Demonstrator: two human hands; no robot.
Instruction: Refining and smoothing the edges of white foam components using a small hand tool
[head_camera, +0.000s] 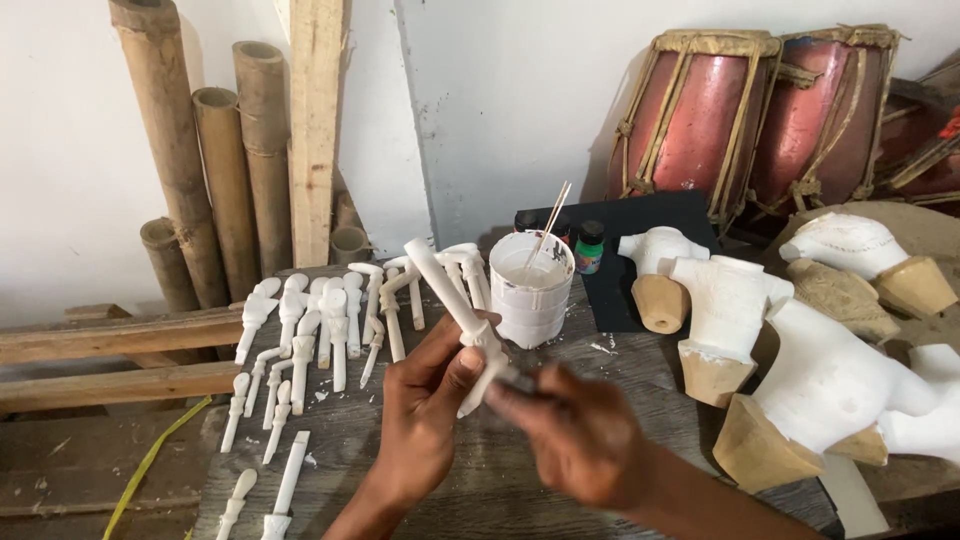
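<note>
On the grey wooden plank surface (560, 500), the white plastic cup (532, 290) stands at twelve o'clock; white carved limb pieces (320, 330) lie at nine, white-coated carved torsos (800, 370) at three, bamboo poles (225, 170) behind at eleven.

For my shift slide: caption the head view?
Left hand holds a white-painted carved limb above a wooden table; blurred right hand touches its lower end.
</note>
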